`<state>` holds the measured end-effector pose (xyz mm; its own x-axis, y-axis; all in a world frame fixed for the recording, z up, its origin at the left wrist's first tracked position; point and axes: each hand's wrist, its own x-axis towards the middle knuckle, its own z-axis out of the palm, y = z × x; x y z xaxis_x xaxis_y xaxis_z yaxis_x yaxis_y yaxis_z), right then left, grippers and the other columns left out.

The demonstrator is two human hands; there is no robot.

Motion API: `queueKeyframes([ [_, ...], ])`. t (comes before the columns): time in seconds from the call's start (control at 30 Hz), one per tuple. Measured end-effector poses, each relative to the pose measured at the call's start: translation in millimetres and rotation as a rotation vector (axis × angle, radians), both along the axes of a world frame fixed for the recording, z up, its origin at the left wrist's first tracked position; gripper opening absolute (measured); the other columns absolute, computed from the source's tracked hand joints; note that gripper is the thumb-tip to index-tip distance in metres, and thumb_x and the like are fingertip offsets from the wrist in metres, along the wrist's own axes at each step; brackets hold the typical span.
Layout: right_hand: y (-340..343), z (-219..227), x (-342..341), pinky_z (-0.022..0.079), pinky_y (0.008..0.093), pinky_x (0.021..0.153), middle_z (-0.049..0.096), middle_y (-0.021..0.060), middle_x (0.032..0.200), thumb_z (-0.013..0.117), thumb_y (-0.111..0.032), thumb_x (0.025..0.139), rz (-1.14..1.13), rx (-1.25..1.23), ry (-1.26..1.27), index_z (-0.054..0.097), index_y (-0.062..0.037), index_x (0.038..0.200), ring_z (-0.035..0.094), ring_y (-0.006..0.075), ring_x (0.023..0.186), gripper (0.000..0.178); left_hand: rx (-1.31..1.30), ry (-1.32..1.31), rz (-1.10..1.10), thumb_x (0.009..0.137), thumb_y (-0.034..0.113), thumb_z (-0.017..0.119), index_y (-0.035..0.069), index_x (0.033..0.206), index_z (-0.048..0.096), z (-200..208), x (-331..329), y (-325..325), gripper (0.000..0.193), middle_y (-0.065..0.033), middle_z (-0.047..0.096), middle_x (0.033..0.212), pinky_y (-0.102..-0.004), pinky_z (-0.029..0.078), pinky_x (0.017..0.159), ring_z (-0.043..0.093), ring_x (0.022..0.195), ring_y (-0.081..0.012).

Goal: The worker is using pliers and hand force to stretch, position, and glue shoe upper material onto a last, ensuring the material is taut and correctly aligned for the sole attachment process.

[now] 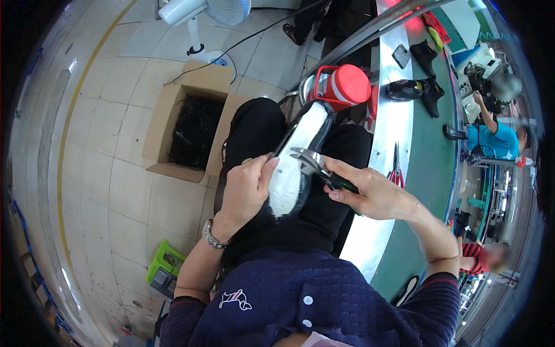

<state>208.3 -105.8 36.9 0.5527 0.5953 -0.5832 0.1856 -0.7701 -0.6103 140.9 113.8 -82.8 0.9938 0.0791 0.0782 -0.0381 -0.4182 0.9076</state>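
A black shoe [287,184] lies sole side up above my lap, its white bottom facing me and its dark edges wrapped around it. My left hand [245,188] grips its left side, thumb on the white bottom. In my right hand [367,189] is a pair of pliers [313,164] with dark green handles. The metal jaws reach over the right edge of the white bottom, near its middle. Whether they pinch any material there I cannot tell.
Left of my legs, an open cardboard box [156,136] holds black scraps. A white fan [199,17] stands behind it. A red jug [350,84] is beyond my knees. On the right, a metal ledge [370,251] borders a green bench [419,208] bearing red-handled tools [396,170] and black shoes [425,56].
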Motion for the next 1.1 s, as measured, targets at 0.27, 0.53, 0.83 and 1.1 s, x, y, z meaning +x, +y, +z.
queueKeyframes([
  [0.27,36.7,16.0,9.7,0.055,0.0467,0.064,0.065,0.0213,0.08,0.055,-0.011,0.094,0.374,-0.305,-0.096,0.027,-0.0112,0.149,0.067,0.0396,0.071,0.061,0.329,-0.217,-0.004,0.093,0.016,0.06,-0.008,0.102,0.064,-9.9,-15.1,-22.4,0.026,-0.0146,0.063,0.07,-0.034,0.052,0.05,0.065,0.059,-0.028],
  [0.53,-7.2,-21.4,-6.9,0.051,0.0447,0.055,0.062,0.0139,0.074,0.064,-0.009,0.088,0.269,-0.045,-0.235,0.031,-0.0223,0.149,0.063,0.0352,0.063,0.071,-1.557,0.66,-0.217,0.097,0.033,0.057,0.013,0.155,0.016,-36.6,28.9,-29.9,0.074,-0.0084,0.033,0.152,-0.0321,0.032,0.11,0.039,0.133,-0.0162],
  [0.83,12.4,39.4,40.7,0.052,0.0418,0.054,0.066,0.0157,0.075,0.063,-0.015,0.089,0.457,0.005,-0.433,0.034,-0.0215,0.148,0.065,0.0332,0.06,0.066,-1.288,0.636,-0.17,0.09,0.024,0.065,0.012,0.155,0.016,-31.8,39.2,-34.8,0.082,-0.0082,0.05,0.135,-0.0282,0.044,0.096,0.054,0.114,-0.0137],
  [1.1,2.9,-3.9,64.0,0.053,0.0428,0.057,0.065,0.0183,0.076,0.054,-0.022,0.097,0.512,-0.24,-0.637,0.024,-0.0248,0.151,0.064,0.0343,0.06,0.062,-1.223,0.62,-0.306,0.091,0.024,0.064,0.014,0.156,0.015,-27.4,43.5,-22.9,0.082,-0.0078,0.046,0.139,-0.0284,0.039,0.101,0.048,0.121,-0.0146],
])
